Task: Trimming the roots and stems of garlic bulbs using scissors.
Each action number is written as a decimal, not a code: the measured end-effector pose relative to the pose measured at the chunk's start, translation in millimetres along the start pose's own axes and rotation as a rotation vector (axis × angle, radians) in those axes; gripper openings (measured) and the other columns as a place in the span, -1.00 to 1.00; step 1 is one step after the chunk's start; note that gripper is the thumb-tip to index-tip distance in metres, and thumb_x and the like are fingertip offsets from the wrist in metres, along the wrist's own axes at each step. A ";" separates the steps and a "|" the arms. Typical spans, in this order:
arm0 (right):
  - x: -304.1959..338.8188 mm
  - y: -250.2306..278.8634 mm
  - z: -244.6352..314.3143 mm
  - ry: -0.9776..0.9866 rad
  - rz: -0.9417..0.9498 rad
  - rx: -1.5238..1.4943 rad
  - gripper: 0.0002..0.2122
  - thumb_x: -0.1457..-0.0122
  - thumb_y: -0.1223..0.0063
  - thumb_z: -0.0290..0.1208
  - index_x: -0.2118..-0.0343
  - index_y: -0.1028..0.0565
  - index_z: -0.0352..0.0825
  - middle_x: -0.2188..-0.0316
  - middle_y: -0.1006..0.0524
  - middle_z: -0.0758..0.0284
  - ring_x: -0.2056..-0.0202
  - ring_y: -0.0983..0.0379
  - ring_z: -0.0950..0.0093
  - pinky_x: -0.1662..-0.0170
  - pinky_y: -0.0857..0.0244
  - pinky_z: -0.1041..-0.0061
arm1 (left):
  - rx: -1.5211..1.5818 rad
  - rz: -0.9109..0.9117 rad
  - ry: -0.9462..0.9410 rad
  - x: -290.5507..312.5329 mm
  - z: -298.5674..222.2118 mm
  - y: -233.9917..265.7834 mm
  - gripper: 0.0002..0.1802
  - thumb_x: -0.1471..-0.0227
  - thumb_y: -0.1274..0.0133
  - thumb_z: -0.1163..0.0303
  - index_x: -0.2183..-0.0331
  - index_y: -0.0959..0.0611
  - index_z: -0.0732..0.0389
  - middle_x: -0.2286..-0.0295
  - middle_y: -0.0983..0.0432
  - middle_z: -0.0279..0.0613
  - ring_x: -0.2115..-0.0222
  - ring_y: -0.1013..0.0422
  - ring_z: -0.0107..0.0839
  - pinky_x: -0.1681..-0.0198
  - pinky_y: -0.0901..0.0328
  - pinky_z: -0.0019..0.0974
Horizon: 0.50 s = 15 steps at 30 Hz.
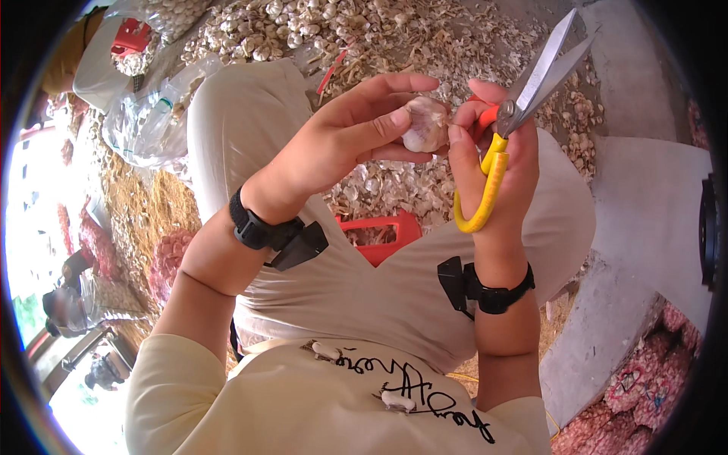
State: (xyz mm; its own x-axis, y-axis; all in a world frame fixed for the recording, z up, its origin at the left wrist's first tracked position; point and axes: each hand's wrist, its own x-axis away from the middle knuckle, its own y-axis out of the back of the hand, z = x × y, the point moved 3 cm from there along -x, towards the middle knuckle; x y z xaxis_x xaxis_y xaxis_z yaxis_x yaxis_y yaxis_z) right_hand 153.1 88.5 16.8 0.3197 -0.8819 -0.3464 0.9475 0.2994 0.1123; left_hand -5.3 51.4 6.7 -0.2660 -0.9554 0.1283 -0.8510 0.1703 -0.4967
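Between the thumb and fingers of my left hand [341,136] is a garlic bulb [427,125], whitish with a purple tinge. My right hand [497,163] meets the bulb's right side with its thumb and fingertips. That same hand carries a pair of scissors [506,114] with one yellow and one orange-red handle showing. Their blades stand apart and point up and to the right, away from the bulb. Part of the orange-red handle is hidden behind my fingers.
Beyond my knees lies a heap of garlic bulbs [265,30] with loose skins [425,45] scattered around. A red plastic piece [394,231] sits between my legs. Clear plastic bags [140,125] are at left; pink-red net sacks [644,387] are stacked at lower right.
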 end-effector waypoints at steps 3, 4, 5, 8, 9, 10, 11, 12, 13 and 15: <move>0.9 -0.3 0.9 -0.043 0.016 -0.088 -0.61 -0.04 0.02 -0.71 0.02 -0.32 -0.39 0.40 -0.40 0.41 0.39 -0.32 0.70 0.29 -0.25 0.73 | 0.003 0.028 -0.002 0.7 0.0 -0.4 -0.55 -0.25 0.24 0.31 -0.12 -0.23 0.25 0.03 -0.34 -0.15 -0.01 -0.32 -0.32 -0.05 -0.31 -0.17; 0.9 -0.7 0.6 -0.050 0.029 -0.106 -0.60 -0.05 0.03 -0.74 0.00 -0.30 -0.38 0.42 -0.39 0.41 0.38 -0.34 0.70 0.28 -0.26 0.73 | 0.023 0.028 0.002 0.3 0.5 0.6 -0.56 -0.25 0.25 0.32 -0.12 -0.23 0.25 0.02 -0.34 -0.14 -0.02 -0.31 -0.31 -0.05 -0.30 -0.17; 1.1 -0.6 0.4 -0.052 0.030 -0.106 -0.60 -0.05 0.03 -0.74 0.00 -0.30 -0.38 0.42 -0.39 0.41 0.38 -0.34 0.70 0.28 -0.26 0.73 | 0.044 0.029 0.007 -0.1 1.1 1.5 -0.56 -0.25 0.26 0.33 -0.12 -0.23 0.25 0.02 -0.33 -0.13 -0.02 -0.31 -0.31 -0.05 -0.30 -0.16; 2.1 -0.4 0.6 -0.063 0.043 -0.140 -0.60 -0.05 0.03 -0.74 0.00 -0.29 -0.39 0.41 -0.39 0.40 0.38 -0.33 0.69 0.28 -0.26 0.73 | 0.093 0.016 0.005 -0.1 3.4 3.2 -0.56 -0.25 0.28 0.33 -0.12 -0.23 0.25 0.02 -0.33 -0.11 -0.02 -0.31 -0.30 -0.05 -0.30 -0.16; 2.5 -0.6 0.7 -0.065 0.053 -0.161 -0.60 -0.05 0.03 -0.74 0.00 -0.29 -0.39 0.41 -0.39 0.40 0.37 -0.33 0.69 0.28 -0.26 0.73 | 0.092 0.016 0.005 -0.1 3.4 3.2 -0.56 -0.25 0.28 0.33 -0.12 -0.23 0.25 0.02 -0.33 -0.11 -0.02 -0.31 -0.30 -0.05 -0.30 -0.16; 2.9 -0.7 1.0 -0.067 0.062 -0.181 -0.60 -0.05 0.03 -0.74 0.00 -0.28 -0.39 0.41 -0.39 0.39 0.37 -0.33 0.69 0.27 -0.26 0.72 | 0.098 0.006 0.005 -0.3 3.4 3.4 -0.56 -0.25 0.29 0.32 -0.12 -0.22 0.26 0.01 -0.33 -0.10 -0.02 -0.31 -0.29 -0.05 -0.30 -0.17; 3.7 -0.5 1.6 -0.066 0.061 -0.180 -0.60 -0.05 0.03 -0.74 0.00 -0.28 -0.39 0.41 -0.39 0.39 0.37 -0.33 0.69 0.27 -0.26 0.72 | 0.104 -0.005 0.005 -0.5 3.5 3.7 -0.56 -0.25 0.30 0.32 -0.12 -0.22 0.26 0.01 -0.32 -0.09 -0.02 -0.31 -0.29 -0.06 -0.30 -0.18; 4.9 -1.3 2.4 -0.067 0.087 -0.199 -0.60 -0.05 0.03 -0.74 0.01 -0.28 -0.38 0.41 -0.39 0.39 0.37 -0.33 0.69 0.27 -0.27 0.72 | 0.104 -0.004 0.005 -0.9 2.9 3.9 -0.56 -0.25 0.30 0.32 -0.12 -0.22 0.26 0.01 -0.32 -0.09 -0.02 -0.31 -0.29 -0.06 -0.30 -0.18; 5.4 -2.7 2.6 -0.068 0.115 -0.221 -0.60 -0.05 0.03 -0.74 0.01 -0.28 -0.38 0.42 -0.38 0.39 0.37 -0.33 0.69 0.26 -0.27 0.71 | 0.131 -0.043 0.002 -0.9 1.3 5.8 -0.55 -0.25 0.31 0.31 -0.12 -0.21 0.26 0.01 -0.32 -0.08 -0.02 -0.31 -0.28 -0.06 -0.30 -0.20; 5.5 -3.7 2.4 -0.017 0.144 -0.178 -0.59 -0.05 0.03 -0.74 0.00 -0.28 -0.37 0.43 -0.38 0.40 0.38 -0.32 0.69 0.26 -0.27 0.71 | 0.156 -0.085 -0.001 -1.1 -0.2 8.3 -0.55 -0.25 0.31 0.31 -0.13 -0.21 0.26 0.00 -0.31 -0.06 -0.02 -0.31 -0.27 -0.06 -0.30 -0.22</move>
State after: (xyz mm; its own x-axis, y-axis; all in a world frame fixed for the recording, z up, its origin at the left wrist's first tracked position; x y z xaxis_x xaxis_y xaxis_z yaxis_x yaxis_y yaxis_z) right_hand 151.3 81.6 16.6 0.4531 -0.8310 -0.3227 0.8768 0.4807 -0.0069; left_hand -12.1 53.9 2.7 -0.1953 -0.9650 0.1749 -0.7900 0.0491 -0.6112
